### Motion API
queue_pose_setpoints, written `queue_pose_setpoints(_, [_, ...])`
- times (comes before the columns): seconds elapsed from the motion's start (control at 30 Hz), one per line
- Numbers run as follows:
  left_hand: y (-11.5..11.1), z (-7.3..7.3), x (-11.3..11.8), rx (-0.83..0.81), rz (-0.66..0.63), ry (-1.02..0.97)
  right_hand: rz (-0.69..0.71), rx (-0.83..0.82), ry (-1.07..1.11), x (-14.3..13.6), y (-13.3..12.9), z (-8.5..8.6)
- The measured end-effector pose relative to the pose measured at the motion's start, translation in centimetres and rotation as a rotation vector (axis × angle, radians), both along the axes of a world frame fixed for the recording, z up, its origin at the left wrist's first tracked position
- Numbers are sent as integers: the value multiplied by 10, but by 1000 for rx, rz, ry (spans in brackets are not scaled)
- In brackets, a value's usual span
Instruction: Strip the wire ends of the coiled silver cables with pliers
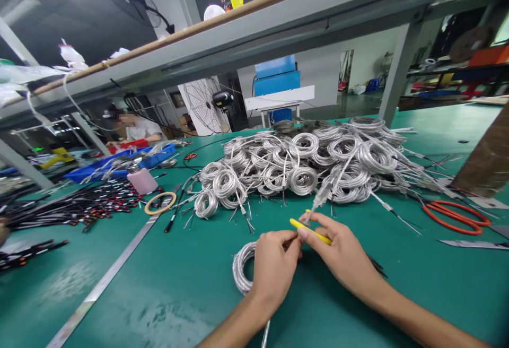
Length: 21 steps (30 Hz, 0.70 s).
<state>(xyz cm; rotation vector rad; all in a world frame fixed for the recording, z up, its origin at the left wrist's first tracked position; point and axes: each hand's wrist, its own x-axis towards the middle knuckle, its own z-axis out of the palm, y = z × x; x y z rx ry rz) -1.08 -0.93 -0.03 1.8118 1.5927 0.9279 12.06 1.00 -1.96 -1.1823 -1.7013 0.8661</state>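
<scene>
My left hand is closed, its thumb and fingertips pinched together on the end of a clear-jacketed cable. That cable's silvery coil lies just left of the hand, partly hidden by it. My right hand meets it at the fingertips, closed round a tool with yellow handles. Dark pointed ends show beyond the right palm; whether they belong to this tool is unclear. A translucent connector rises just above the right fingertips. The exact piece pinched between the two hands is hidden.
Behind my hands is a large heap of coiled clear cables. Orange-handled scissors lie right. Leftward are a steel ruler, a tape roll, black cables and a blue tray. A person sits beyond.
</scene>
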Motion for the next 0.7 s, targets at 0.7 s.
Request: queue_pose_setpoints(0.7, [3,1,-4,-78,-223,-105,33,30,-7,10,9,10])
